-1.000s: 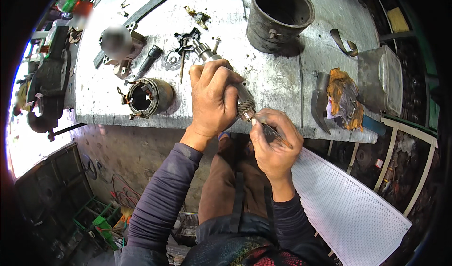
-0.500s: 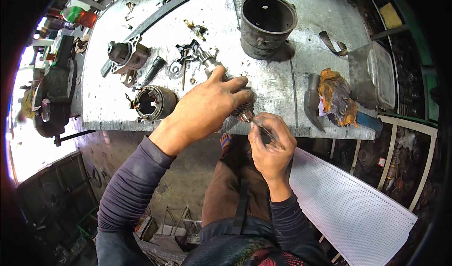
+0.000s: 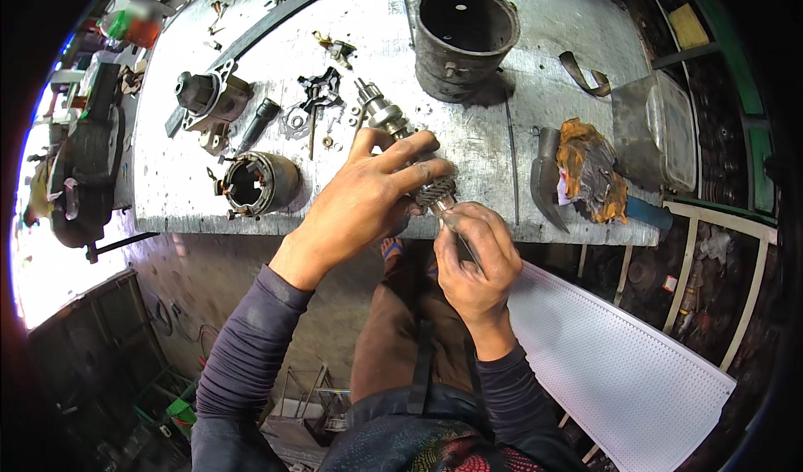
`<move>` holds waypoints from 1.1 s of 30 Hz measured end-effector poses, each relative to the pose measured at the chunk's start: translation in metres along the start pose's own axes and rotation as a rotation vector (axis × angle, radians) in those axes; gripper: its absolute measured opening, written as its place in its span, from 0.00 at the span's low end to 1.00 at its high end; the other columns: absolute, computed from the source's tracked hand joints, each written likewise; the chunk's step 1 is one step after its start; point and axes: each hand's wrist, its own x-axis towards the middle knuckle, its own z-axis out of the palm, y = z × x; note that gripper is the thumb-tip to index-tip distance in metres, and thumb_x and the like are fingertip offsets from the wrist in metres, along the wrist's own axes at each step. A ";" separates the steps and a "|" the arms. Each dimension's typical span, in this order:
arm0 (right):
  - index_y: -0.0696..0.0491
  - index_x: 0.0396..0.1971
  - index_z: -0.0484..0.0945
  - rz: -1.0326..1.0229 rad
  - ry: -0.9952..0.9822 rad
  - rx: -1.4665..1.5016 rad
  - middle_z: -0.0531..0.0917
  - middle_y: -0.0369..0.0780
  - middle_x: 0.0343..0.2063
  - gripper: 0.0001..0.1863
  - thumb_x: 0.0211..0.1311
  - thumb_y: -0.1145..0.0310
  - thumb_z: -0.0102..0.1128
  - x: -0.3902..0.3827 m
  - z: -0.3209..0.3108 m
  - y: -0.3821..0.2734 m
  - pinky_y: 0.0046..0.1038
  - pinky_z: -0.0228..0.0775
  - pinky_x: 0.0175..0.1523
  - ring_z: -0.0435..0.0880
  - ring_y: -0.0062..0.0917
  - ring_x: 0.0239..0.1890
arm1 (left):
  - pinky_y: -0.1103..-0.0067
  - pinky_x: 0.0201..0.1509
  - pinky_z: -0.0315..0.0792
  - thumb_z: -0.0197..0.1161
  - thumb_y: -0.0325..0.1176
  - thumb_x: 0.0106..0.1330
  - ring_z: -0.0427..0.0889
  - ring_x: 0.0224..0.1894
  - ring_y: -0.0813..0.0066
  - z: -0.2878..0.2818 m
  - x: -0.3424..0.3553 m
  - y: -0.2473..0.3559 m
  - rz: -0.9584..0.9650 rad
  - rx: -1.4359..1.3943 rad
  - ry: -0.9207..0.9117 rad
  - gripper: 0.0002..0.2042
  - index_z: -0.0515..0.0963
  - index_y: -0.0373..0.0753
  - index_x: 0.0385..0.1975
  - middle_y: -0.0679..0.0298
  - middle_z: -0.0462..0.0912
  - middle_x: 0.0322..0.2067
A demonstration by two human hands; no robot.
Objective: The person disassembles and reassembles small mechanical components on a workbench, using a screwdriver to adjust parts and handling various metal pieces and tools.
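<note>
My left hand [image 3: 364, 194] is wrapped over a starter motor armature [image 3: 386, 117], which slants across the table's front edge. The pinion end of the armature points away from me, and the left palm and fingers hide its middle. At the near end, copper-coloured windings show beside the left fingertips. My right hand [image 3: 480, 259] is closed in a pinch at the near shaft end, its thumb and fingers touching or almost touching it. Something thin and dark seems to lie within the right fingers, too covered to name.
Around lie a dark cylindrical housing [image 3: 456, 66], a round brush-holder ring [image 3: 259, 183], a metal end housing [image 3: 213, 96], a black socket [image 3: 259, 122], a hammer [image 3: 545, 175], a dirty orange rag [image 3: 590, 171] and a screwdriver [image 3: 403, 4]. A white perforated panel [image 3: 619, 363] leans below right.
The left hand has slid nearer along the armature, baring more of its pinion end. My right hand stays at the near shaft end. The whole view has shifted slightly.
</note>
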 end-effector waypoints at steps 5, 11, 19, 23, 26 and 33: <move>0.59 0.39 0.82 0.022 0.007 0.104 0.87 0.46 0.39 0.12 0.54 0.87 0.69 -0.003 -0.004 0.000 0.36 0.83 0.46 0.90 0.41 0.40 | 0.63 0.57 0.76 0.70 0.19 0.52 0.75 0.53 0.46 0.002 0.000 -0.003 0.016 0.009 0.016 0.32 0.82 0.51 0.60 0.61 0.77 0.67; 0.61 0.39 0.82 0.043 -0.007 0.154 0.87 0.48 0.39 0.12 0.55 0.87 0.68 -0.003 -0.005 0.004 0.35 0.83 0.47 0.90 0.41 0.41 | 0.64 0.57 0.77 0.70 0.19 0.53 0.75 0.52 0.47 0.005 -0.002 -0.004 -0.005 -0.001 0.025 0.31 0.83 0.51 0.60 0.62 0.78 0.66; 0.61 0.38 0.82 0.026 -0.009 0.104 0.87 0.48 0.38 0.12 0.54 0.87 0.68 0.002 -0.005 0.001 0.35 0.83 0.46 0.90 0.43 0.40 | 0.65 0.56 0.78 0.70 0.19 0.51 0.75 0.51 0.51 0.005 -0.002 -0.004 0.004 -0.017 0.045 0.32 0.83 0.52 0.59 0.65 0.79 0.66; 0.61 0.38 0.82 0.040 -0.024 0.091 0.87 0.48 0.38 0.12 0.54 0.87 0.68 0.002 -0.005 0.000 0.35 0.83 0.46 0.90 0.43 0.40 | 0.66 0.55 0.79 0.70 0.19 0.51 0.75 0.50 0.53 0.005 -0.003 -0.004 0.011 0.007 0.063 0.31 0.84 0.53 0.59 0.66 0.79 0.65; 0.61 0.38 0.82 0.034 -0.023 0.096 0.87 0.48 0.37 0.12 0.53 0.87 0.68 0.001 -0.004 0.001 0.36 0.83 0.47 0.90 0.43 0.40 | 0.67 0.55 0.79 0.71 0.20 0.51 0.75 0.50 0.54 0.005 -0.004 -0.004 0.010 0.028 0.065 0.31 0.84 0.53 0.58 0.67 0.79 0.65; 0.61 0.38 0.82 0.103 -0.007 0.188 0.87 0.47 0.37 0.11 0.54 0.87 0.68 -0.006 -0.005 0.000 0.34 0.83 0.48 0.90 0.39 0.41 | 0.67 0.54 0.79 0.72 0.22 0.52 0.75 0.49 0.54 0.008 -0.011 -0.005 -0.009 0.025 0.089 0.29 0.84 0.54 0.57 0.69 0.79 0.65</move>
